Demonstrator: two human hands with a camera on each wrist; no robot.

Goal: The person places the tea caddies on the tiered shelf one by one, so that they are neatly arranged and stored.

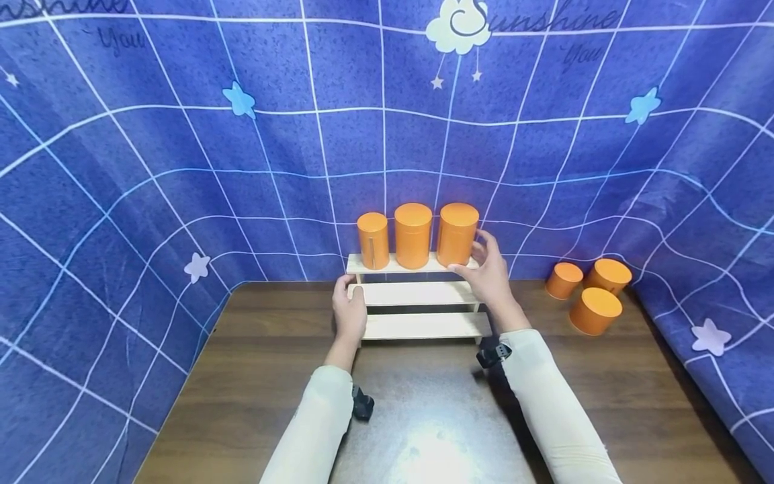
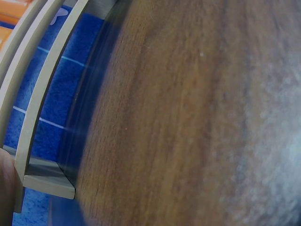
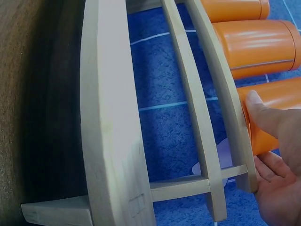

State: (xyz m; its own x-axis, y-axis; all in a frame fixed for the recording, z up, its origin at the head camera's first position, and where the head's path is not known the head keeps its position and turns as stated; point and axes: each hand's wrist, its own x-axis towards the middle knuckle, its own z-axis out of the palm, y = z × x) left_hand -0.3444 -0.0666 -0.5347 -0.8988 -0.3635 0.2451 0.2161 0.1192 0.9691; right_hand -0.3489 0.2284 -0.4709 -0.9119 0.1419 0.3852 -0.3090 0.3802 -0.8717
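Observation:
A pale wooden three-step rack (image 1: 426, 327) stands on the brown table against the blue cloth. Three orange canisters with lids line its top step: a narrow one (image 1: 373, 243) on the left, a wider one (image 1: 413, 236) in the middle and another wide one (image 1: 457, 235) on the right. My left hand (image 1: 349, 312) grips the rack's left end, thumb in front near the middle step. With my right hand (image 1: 492, 279) I hold the right canister low down, thumb at its front and fingers at its right side. The left fingertips are mostly hidden behind the rack.
Several more orange canisters stand at the table's right: a small one (image 1: 564, 281), a wide one (image 1: 607, 275) behind, and another wide one (image 1: 595, 311) in front. Blue grid-patterned cloth (image 1: 272, 195) borders the table (image 1: 272, 376) at the back and sides.

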